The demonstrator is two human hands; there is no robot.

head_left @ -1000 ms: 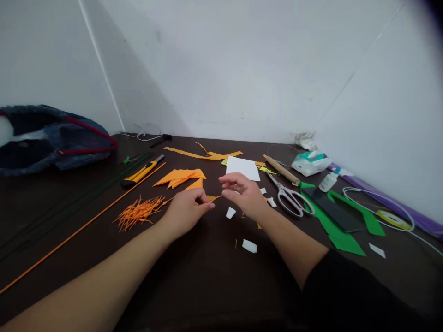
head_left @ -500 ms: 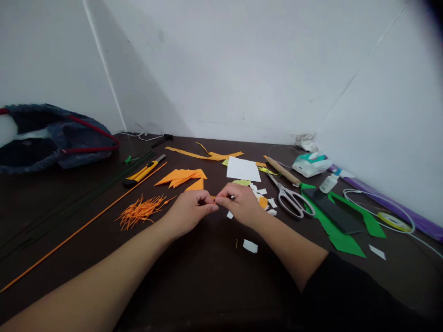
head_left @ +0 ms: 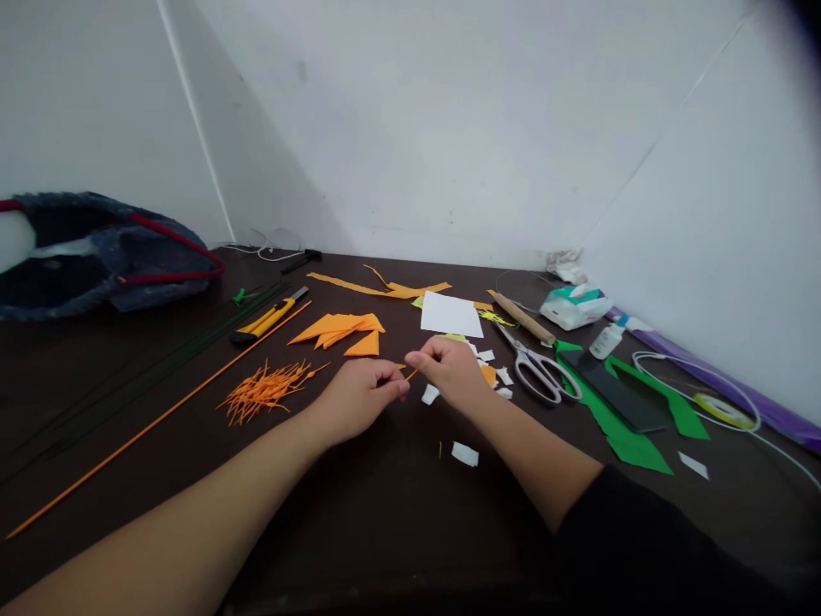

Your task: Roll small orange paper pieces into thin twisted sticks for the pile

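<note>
My left hand (head_left: 360,397) and my right hand (head_left: 452,370) meet over the middle of the dark table (head_left: 359,513). Both pinch a thin orange paper strip (head_left: 411,374) that runs between their fingertips. To the left of my left hand lies a heap of thin orange strips (head_left: 266,389). Folded orange paper pieces (head_left: 343,329) lie just beyond my hands. Small white paper scraps (head_left: 463,453) are scattered near my right wrist.
Scissors (head_left: 535,364), a white sheet (head_left: 450,315), a wooden stick (head_left: 522,315), a glue bottle (head_left: 606,339), a tissue pack (head_left: 573,306), green paper (head_left: 632,445) under a black phone (head_left: 612,385) lie right. A yellow utility knife (head_left: 268,318), a long orange rod (head_left: 160,417), dark wires and a blue bag (head_left: 96,252) lie left.
My right hand was open and raised a second ago. It came down to the left hand, pinched the orange strip, and has now drawn slightly away to the right.
</note>
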